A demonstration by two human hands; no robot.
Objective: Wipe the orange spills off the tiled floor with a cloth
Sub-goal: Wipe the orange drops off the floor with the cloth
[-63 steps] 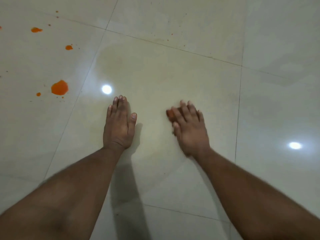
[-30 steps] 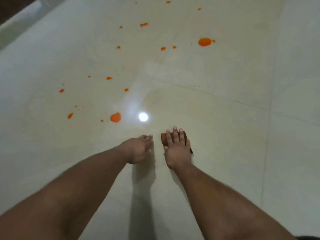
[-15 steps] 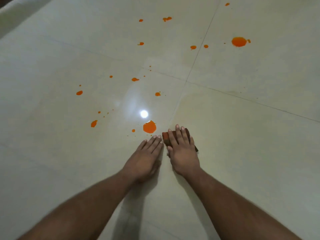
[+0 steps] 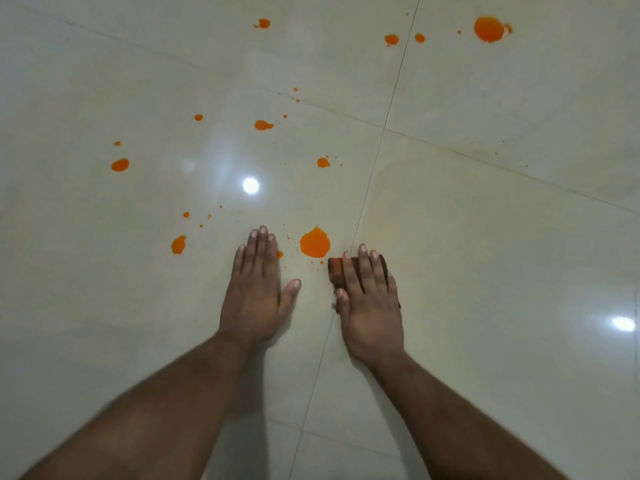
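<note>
Both hands lie flat on the pale glossy floor (image 4: 485,271). The right hand (image 4: 370,306) presses a folded, orange-stained cloth (image 4: 335,271) to the tile, its fingers straight and spread over the top; only the cloth's left end and a strip along the hand's right side show, the remainder being covered. The left hand (image 4: 254,296) rests palm down with straight fingers and the thumb held out, holding nothing. Taking the cloth as landmark: the big spill (image 4: 314,242) sits just up and left of its left end, near but not touching, between the two hands' fingertips, with tiny specks around it. A small drop (image 4: 280,254) lies against the left hand's edge, left of the cloth. Farther left is a spot (image 4: 178,244), and beyond it more drops (image 4: 120,164) scattered across the same tile. Far above and right of the cloth is a large blot (image 4: 488,28), with two smaller dots (image 4: 391,39) to its left. A grout line (image 4: 381,143) runs down past the cloth's left end and between the forearms. Bright light reflections (image 4: 250,185) shine on the tile up and left of the cloth, another far right. No writing or labels are legible.
</note>
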